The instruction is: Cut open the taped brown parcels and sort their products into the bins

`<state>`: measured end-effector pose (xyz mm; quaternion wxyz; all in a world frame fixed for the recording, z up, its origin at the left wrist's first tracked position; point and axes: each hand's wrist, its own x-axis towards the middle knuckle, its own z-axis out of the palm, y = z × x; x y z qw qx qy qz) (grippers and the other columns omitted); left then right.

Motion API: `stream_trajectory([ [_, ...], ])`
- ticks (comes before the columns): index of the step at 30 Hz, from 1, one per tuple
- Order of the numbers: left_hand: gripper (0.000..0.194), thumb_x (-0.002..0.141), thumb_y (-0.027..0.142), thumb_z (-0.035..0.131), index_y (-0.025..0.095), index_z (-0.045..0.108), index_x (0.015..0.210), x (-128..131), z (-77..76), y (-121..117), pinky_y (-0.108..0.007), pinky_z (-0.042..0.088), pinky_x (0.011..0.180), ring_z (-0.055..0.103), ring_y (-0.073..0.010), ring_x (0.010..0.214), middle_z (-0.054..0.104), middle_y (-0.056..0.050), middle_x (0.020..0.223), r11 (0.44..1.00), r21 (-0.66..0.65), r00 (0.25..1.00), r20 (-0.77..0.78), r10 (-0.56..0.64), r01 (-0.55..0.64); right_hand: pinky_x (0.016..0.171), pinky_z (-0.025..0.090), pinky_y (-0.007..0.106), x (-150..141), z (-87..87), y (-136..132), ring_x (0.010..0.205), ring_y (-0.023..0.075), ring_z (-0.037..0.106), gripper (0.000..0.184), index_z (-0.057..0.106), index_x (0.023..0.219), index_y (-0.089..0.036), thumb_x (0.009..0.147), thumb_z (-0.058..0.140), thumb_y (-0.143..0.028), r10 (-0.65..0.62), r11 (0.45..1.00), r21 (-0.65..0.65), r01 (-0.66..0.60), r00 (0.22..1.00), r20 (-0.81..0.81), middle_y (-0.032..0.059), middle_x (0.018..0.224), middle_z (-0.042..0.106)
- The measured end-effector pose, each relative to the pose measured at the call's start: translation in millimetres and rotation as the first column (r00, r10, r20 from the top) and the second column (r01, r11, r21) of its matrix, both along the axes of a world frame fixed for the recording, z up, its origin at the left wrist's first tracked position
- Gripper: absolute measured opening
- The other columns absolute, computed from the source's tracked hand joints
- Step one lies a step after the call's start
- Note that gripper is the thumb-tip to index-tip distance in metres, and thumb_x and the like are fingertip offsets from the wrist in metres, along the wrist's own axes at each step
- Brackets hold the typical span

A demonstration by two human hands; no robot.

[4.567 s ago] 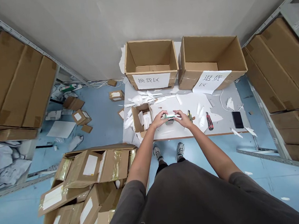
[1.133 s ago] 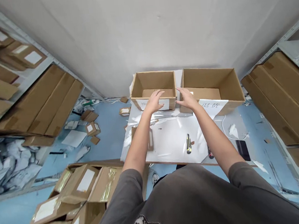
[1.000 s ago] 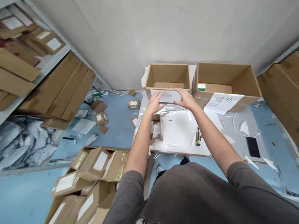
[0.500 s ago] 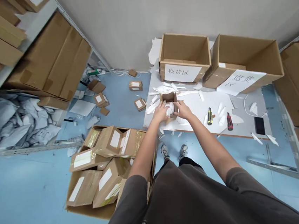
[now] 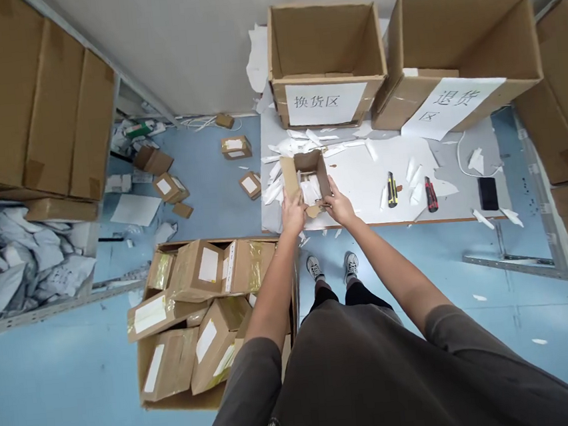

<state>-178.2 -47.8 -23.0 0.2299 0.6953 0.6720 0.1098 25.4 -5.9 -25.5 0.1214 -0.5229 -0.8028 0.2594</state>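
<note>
Both of my hands are on a small open cardboard box (image 5: 317,163) at the front edge of the table (image 5: 362,192). My left hand (image 5: 294,213) is closed on its left side, by a raised flap. On the opposite side my right hand (image 5: 339,206) grips the box wall near the front corner. White paper-like material (image 5: 310,187) shows inside the box; whether anything lies beneath it is hidden. Rolled white paper scraps (image 5: 274,188) lie just left of the box and behind it.
Two large open cartons (image 5: 327,91) (image 5: 453,42) with handwritten labels stand at the table's back. Two utility knives (image 5: 391,189) (image 5: 430,195) and a phone (image 5: 488,193) lie to the right. A big carton (image 5: 152,408) of taped parcels stands at my left, beside shelving (image 5: 32,311).
The small box's flaps now stand spread, showing more of its inside. My hands have moved from its top opening to its sides. The camera view has shifted.
</note>
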Motion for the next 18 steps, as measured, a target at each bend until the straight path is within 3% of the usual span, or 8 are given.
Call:
stream_trajectory([
  [4,0.03,0.089,0.016,0.062,0.025,0.086,0.106,20,38.7,9,-0.058,0.028,0.134,-0.006,-0.0356,0.168,0.048,0.002,0.167,0.989,0.143,1.0,0.009,-0.029,0.028,0.098,0.06,0.044,30,44.1,5,0.121,0.0282,0.069,0.029,0.078,0.103,-0.028,0.085,0.06,-0.014,-0.032,0.995,0.089,0.04,0.996,-0.081,-0.0011,0.16,0.055],
  [8,0.026,0.087,0.016,0.066,0.026,0.086,0.102,75,80.9,25,-0.064,0.029,0.133,-0.006,-0.0363,0.168,0.051,-0.001,0.165,0.952,0.275,0.99,-0.041,-0.131,0.138,0.101,0.06,0.043,89,84.8,5,0.127,0.0279,0.066,0.026,0.078,0.099,-0.027,0.086,0.06,-0.013,-0.092,0.971,0.206,0.117,0.988,-0.125,-0.0009,0.158,0.057],
  [13,0.029,0.086,0.017,0.07,0.03,0.085,0.107,190,127.3,42,-0.07,0.027,0.132,-0.007,-0.0373,0.167,0.048,0.0,0.167,0.899,0.319,0.953,-0.154,-0.262,0.299,0.105,0.06,0.047,206,112.9,-6,0.131,0.0279,0.064,0.029,0.078,0.1,-0.028,0.088,0.058,-0.012,-0.229,0.929,0.271,0.251,0.967,-0.112,-0.0037,0.164,0.051],
  [18,0.032,0.085,0.02,0.073,0.032,0.084,0.112,344,151.7,52,-0.071,0.024,0.133,-0.01,-0.0379,0.167,0.045,0.003,0.169,0.818,0.327,0.881,-0.202,-0.429,0.473,0.109,0.058,0.05,355,131.1,-40,0.137,0.0306,0.06,0.027,0.078,0.108,-0.03,0.093,0.059,-0.017,-0.421,0.85,0.285,0.442,0.897,-0.135,-0.0066,0.171,0.039],
])
